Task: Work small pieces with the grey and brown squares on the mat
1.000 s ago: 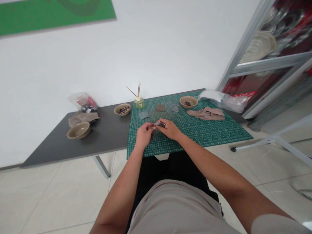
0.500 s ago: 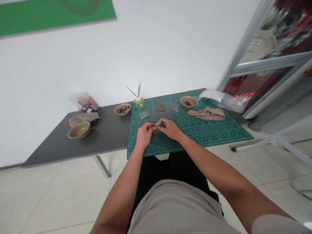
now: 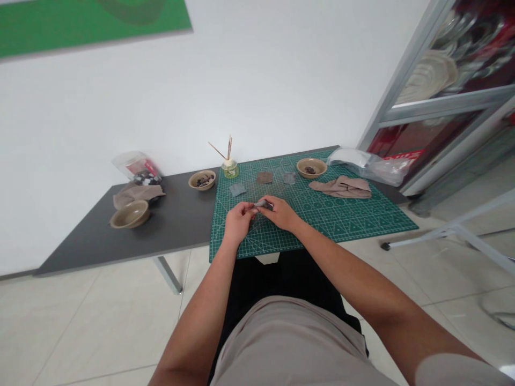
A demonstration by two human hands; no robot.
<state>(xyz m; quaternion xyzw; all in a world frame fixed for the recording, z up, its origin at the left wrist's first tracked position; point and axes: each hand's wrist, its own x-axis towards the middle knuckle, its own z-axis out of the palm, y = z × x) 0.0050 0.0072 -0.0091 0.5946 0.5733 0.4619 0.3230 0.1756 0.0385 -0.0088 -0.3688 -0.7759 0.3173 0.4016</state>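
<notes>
My left hand [image 3: 238,221] and my right hand [image 3: 281,214] meet above the green cutting mat [image 3: 333,214], fingertips nearly touching. Between the right thumb and fingers is a small grey folded sheet [image 3: 264,204], similar to the squares on the mat. The left fingers are pinched together at its left end; whatever lies inside them is too small to make out. Beyond the hands lie a light grey square [image 3: 237,189], a brown square [image 3: 264,177] and a darker grey square [image 3: 289,178], perhaps sandpaper.
Pebbles fill a bowl [image 3: 202,180] on the dark table [image 3: 173,225]. Another bowl [image 3: 311,168] holds a few stones, near a brown cloth [image 3: 344,187] and a plastic bag [image 3: 370,163]. A reed diffuser [image 3: 230,169] stands behind. At left are a third bowl [image 3: 130,214] and a cloth [image 3: 139,194].
Both hands stay in almost the same place. The grey folded sheet shows slightly differently between the fingers; the things on the table have not moved.
</notes>
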